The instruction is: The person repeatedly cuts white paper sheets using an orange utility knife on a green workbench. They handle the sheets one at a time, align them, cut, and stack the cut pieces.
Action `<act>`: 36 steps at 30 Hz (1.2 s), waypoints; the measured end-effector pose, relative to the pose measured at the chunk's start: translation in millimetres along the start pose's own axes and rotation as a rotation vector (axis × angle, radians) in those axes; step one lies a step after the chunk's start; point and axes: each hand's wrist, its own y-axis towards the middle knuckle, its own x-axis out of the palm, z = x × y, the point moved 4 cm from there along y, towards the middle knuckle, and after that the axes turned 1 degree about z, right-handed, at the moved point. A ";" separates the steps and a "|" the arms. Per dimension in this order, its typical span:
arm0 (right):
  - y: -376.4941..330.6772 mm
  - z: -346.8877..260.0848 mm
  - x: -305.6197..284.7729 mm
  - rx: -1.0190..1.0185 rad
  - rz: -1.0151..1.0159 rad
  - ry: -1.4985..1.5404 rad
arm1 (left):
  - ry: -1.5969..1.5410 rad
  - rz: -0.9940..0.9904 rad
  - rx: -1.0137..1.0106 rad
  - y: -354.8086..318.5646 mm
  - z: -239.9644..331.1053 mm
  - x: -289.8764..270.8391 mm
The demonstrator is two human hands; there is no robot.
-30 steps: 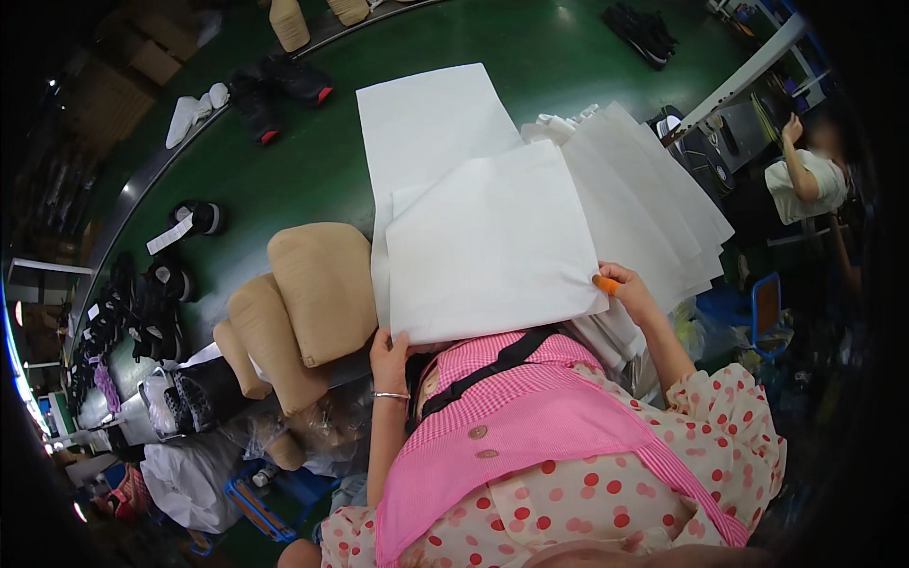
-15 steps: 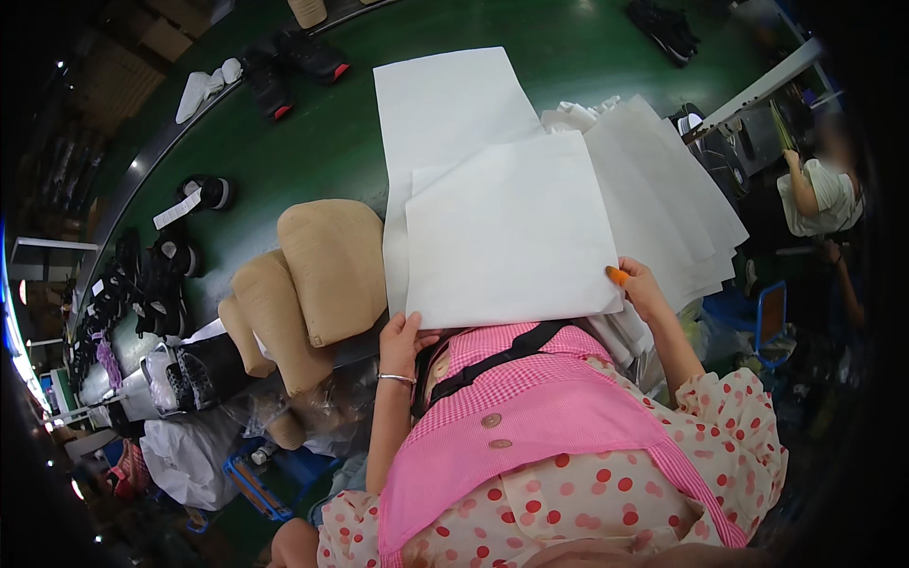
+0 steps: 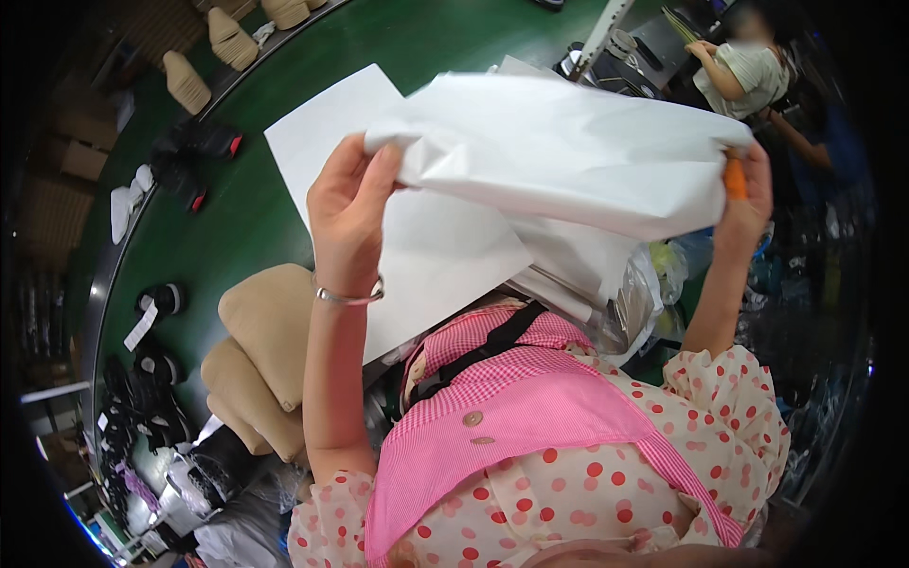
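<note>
A person, seen from above, holds a white sheet (image 3: 568, 147) over a green counter (image 3: 251, 204); take the middle of the view as the clock's centre. The sheet hangs from 11 to 2 o'clock, above other white sheets (image 3: 450, 241). At 10 o'clock, the left hand (image 3: 350, 213) pinches its near-left corner between thumb and fingers. Just past 2, the right hand (image 3: 748, 194) grips the opposite end, an orange cover (image 3: 735, 178) on one digit; some fingers are hidden behind the sheet.

The sheet looks light, thin and pliable, like paper or a fine nonwoven: it sags and buckles between the hands and wrinkles sharply at the left pinch. It would probably crease easily; how slippery it is cannot be told. A gentle hold near both ends of one edge seems best.

As seen, its long axis runs roughly from half past 9 to half past 3, the right end lower; tilt and folds hide its true proportions. The flat sheet beneath points towards 11. Tan padded forms (image 3: 270, 327) lie between 8 and 9 o'clock, beside the left forearm.
</note>
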 end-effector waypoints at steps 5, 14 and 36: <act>-37.8 0.3 -53.6 -0.001 0.255 -0.222 | -0.066 -0.093 -0.033 36.3 -32.9 42.8; -197.4 154.9 -71.8 0.769 0.053 -0.260 | 0.300 -0.061 -0.532 28.0 -210.9 18.6; -193.3 245.9 146.9 -0.100 -0.706 -0.946 | 1.037 -0.446 -0.113 -108.7 -159.1 -27.3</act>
